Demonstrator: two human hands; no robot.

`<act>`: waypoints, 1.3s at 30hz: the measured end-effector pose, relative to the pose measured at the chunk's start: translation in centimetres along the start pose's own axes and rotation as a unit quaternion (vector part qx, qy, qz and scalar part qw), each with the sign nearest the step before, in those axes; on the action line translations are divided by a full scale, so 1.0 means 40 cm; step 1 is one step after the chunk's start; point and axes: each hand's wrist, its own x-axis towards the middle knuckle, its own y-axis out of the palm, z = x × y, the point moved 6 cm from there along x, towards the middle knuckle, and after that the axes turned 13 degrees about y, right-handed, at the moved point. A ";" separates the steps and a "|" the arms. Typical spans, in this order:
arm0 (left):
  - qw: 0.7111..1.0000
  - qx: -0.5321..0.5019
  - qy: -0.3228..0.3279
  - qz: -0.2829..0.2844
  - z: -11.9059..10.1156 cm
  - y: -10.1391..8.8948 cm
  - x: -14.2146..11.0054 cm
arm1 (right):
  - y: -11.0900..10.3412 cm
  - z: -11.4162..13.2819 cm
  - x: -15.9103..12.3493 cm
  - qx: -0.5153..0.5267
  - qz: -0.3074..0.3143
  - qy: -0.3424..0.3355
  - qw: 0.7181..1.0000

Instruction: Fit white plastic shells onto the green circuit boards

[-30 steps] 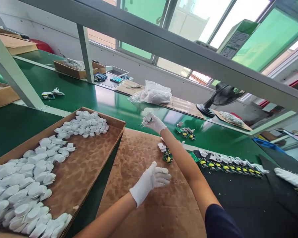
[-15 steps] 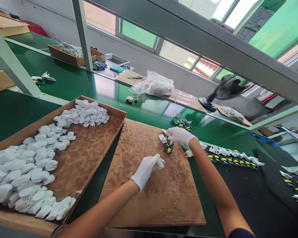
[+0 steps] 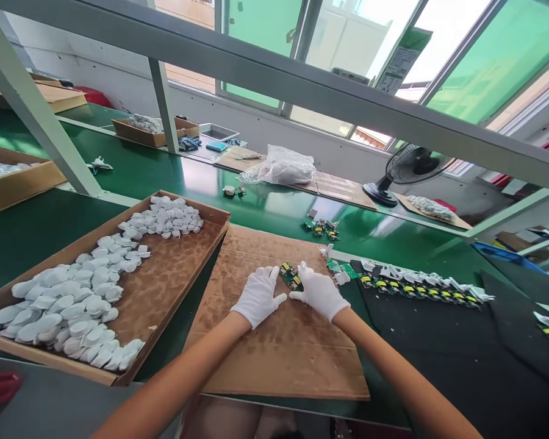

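Note:
A small green circuit board with yellow parts lies on a brown cardboard sheet, between my gloved hands. My left hand rests on the cardboard with its fingers apart, its fingertips beside the board. My right hand sits against the board's right side, and a small white piece shows at its fingertips. The hand hides part of the board's lower edge, so I cannot tell whether it grips the board. To the right, a row of circuit boards with white plastic parts lies on a black mat.
Left of the cardboard, a shallow cardboard tray holds many white plastic shells. Several boards lie on the green conveyor belt beyond. A metal crossbar runs overhead, above a plastic bag and a black fan.
My right hand has moved left from beside the row of boards to the board on the cardboard. The white piece in my left hand no longer shows, and my hands are now close together.

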 end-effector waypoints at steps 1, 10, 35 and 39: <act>1.000 0.024 0.009 0.016 -0.003 0.004 0.000 | -0.002 0.003 -0.009 -0.019 -0.014 -0.004 1.000; 0.999 0.051 -0.006 -0.004 -0.003 -0.001 0.005 | -0.059 0.035 -0.003 -0.021 -0.036 -0.110 0.993; 0.979 -0.180 0.092 0.002 -0.056 -0.064 0.021 | -0.053 0.021 -0.067 0.218 -0.202 -0.280 0.913; 0.939 -0.339 0.051 -0.034 -0.066 -0.066 0.017 | -0.081 -0.017 -0.081 0.353 -0.217 -0.216 0.884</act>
